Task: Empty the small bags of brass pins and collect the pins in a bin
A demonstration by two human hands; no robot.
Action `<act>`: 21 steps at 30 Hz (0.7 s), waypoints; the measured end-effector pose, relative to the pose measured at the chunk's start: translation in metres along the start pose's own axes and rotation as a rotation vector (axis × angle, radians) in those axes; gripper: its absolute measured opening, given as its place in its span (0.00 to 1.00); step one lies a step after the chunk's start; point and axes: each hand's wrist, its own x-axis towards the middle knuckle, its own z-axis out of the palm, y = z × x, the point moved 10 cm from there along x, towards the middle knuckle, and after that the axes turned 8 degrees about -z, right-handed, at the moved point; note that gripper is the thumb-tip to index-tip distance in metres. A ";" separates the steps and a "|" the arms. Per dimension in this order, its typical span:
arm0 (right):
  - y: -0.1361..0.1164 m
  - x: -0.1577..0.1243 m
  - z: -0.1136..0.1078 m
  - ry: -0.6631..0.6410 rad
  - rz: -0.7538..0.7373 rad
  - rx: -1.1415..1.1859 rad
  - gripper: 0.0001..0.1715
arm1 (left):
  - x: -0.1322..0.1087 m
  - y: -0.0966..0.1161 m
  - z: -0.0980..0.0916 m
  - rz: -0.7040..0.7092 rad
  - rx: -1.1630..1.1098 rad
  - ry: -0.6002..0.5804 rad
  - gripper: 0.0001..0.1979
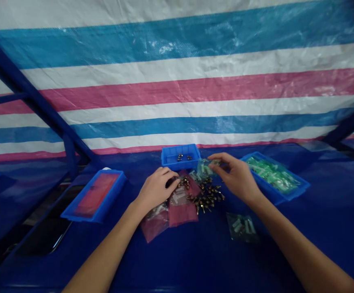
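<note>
My right hand pinches a small clear plastic bag that holds pale parts, above the far side of a pile of small brass-coloured screw-like pieces. My left hand rests over several small pink bags, its thumb and fingers bent nearly together beside a few brass-coloured pieces. What the left fingertips hold, if anything, is too small to make out. White plug-like parts show inside or on the pink bags. Another clear bag with pale parts lies below my right wrist.
A small blue tray with a few brass-coloured pieces stands behind the pile. On the right is a blue tray of green-looking packets; a blue tray of pink bags sits left, beside a dark phone-like slab. Striped sheeting hangs behind.
</note>
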 end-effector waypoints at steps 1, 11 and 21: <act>0.002 0.003 -0.021 0.074 -0.019 -0.118 0.12 | 0.000 0.000 0.000 0.001 0.000 0.001 0.12; 0.075 -0.010 -0.162 0.327 0.231 -0.677 0.10 | 0.001 0.002 -0.002 0.009 0.003 0.022 0.12; 0.046 -0.005 -0.157 0.302 0.174 -0.579 0.10 | 0.001 0.001 0.000 0.006 0.014 0.004 0.13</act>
